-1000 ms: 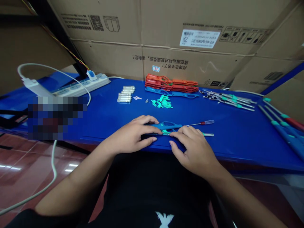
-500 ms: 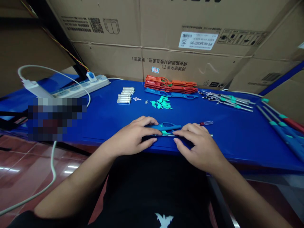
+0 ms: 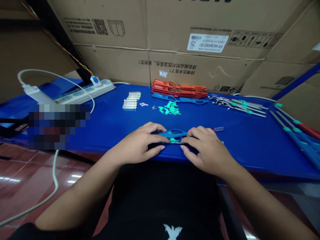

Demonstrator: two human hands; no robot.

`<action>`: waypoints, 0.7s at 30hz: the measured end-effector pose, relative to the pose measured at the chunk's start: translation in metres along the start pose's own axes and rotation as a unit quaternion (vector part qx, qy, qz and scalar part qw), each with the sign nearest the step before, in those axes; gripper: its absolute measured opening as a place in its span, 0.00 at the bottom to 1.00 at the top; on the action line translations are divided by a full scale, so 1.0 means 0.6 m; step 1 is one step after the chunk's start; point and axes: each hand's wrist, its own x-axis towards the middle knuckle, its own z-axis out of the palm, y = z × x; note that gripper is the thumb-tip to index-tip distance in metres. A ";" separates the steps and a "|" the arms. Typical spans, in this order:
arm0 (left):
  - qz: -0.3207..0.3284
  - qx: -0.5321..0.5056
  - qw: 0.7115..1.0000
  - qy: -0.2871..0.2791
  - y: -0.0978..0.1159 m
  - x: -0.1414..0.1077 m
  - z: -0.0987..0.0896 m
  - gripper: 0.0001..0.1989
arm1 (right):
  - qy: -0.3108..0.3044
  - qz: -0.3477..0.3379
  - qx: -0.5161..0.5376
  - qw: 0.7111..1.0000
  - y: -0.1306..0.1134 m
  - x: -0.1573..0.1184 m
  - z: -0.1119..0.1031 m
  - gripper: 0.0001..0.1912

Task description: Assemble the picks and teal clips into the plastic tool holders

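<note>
Near the front edge of the blue table lies a blue plastic casing (image 3: 176, 134) with a looped opening, and a green piece (image 3: 174, 140) and a thin metal part show beside it. My left hand (image 3: 141, 144) grips the left end of the casing, its fingers curled over it. At the right end, my right hand (image 3: 206, 149) has its fingers bent round the casing, thumb low at the near side. A screwdriver (image 3: 219, 129) with a clear handle lies just beyond my right hand, partly hidden by it.
Red casings (image 3: 175, 89) and blue casings (image 3: 192, 100) lie at the back, with green pieces (image 3: 171, 108) and metal cylinders (image 3: 130, 101) nearby. Wired rods (image 3: 246, 106) lie at right. A power strip (image 3: 87, 91) is at left, before a cardboard box (image 3: 120, 63).
My right hand has moved slightly left along the casing and covers more of its right end and of the screwdriver. My left hand has stayed almost still.
</note>
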 end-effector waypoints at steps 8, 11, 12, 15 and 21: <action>-0.087 -0.024 0.994 0.062 -0.003 0.007 -0.014 0.19 | -0.010 -0.029 0.082 0.996 0.043 0.059 -0.026 0.17; -0.142 -0.016 0.989 0.036 -0.012 0.012 -0.017 0.28 | -0.115 -0.070 0.100 0.986 0.069 0.098 -0.029 0.23; -0.154 -0.021 0.987 0.031 -0.015 0.013 -0.017 0.29 | -0.139 -0.079 0.106 0.981 0.076 0.109 -0.028 0.24; -0.163 -0.055 0.984 0.039 -0.019 0.015 -0.012 0.26 | -0.179 -0.107 0.117 0.971 0.085 0.130 -0.025 0.23; -0.164 -0.060 0.980 0.091 -0.016 0.012 -0.011 0.23 | -0.180 -0.115 0.140 0.967 0.076 0.136 -0.029 0.20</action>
